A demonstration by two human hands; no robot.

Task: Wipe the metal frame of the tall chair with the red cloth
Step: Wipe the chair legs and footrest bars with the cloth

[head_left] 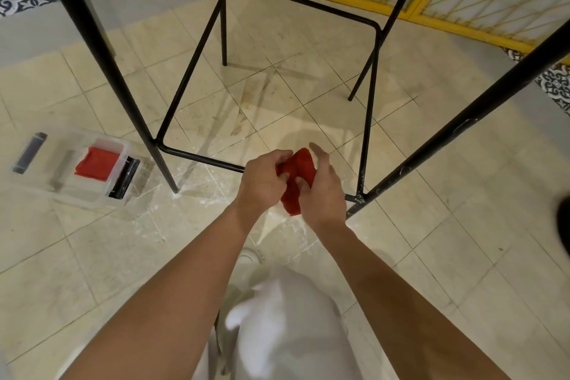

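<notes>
The cloth [297, 176] is held bunched between both hands, low over the floor [92, 256] at the front rung [203, 158] of the frame [369, 108]; whether it is touching the rung cannot be told, as that stretch is hidden. The left hand's [263, 182] grip is closed round its upper fold, and the right hand's [324, 191] grip is pinched on its lower part, forefinger left straight. The cloth is judged light, soft and limp, best gathered into a pad and wrapped round the thin, stiff bar; a second cloth [97, 162] is seen in a box [92, 194] to the left.
</notes>
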